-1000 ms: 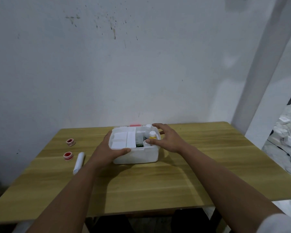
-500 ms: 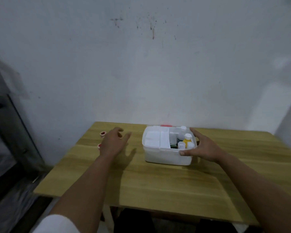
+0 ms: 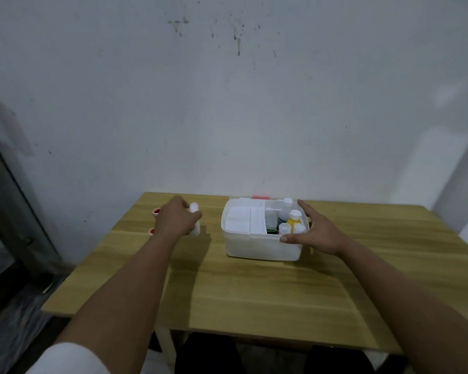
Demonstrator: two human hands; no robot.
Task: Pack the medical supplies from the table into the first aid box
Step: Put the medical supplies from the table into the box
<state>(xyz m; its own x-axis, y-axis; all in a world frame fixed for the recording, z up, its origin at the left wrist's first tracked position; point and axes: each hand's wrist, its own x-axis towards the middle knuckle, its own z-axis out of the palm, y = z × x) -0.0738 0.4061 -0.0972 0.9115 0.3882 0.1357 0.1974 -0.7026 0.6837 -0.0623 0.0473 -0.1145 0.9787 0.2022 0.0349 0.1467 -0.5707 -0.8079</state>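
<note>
A white first aid box (image 3: 262, 248) stands open near the middle of the wooden table (image 3: 254, 287). Inside it are white packets, small white bottles and a yellow bottle (image 3: 293, 222). My right hand (image 3: 315, 233) holds the box's right side, thumb on the front rim. Left of the box, my left hand (image 3: 176, 221) grips a white tube (image 3: 195, 219), which stands roughly upright in my fist. Two small red-and-white tape rolls (image 3: 156, 211) lie behind my left hand, partly hidden.
The table's back edge meets a white wall. Its left edge drops off beside a dark metal frame (image 3: 14, 211). A red clasp (image 3: 260, 197) shows at the back of the box.
My left hand has closed round the white tube and lifted it off the table. My right hand stays on the box.
</note>
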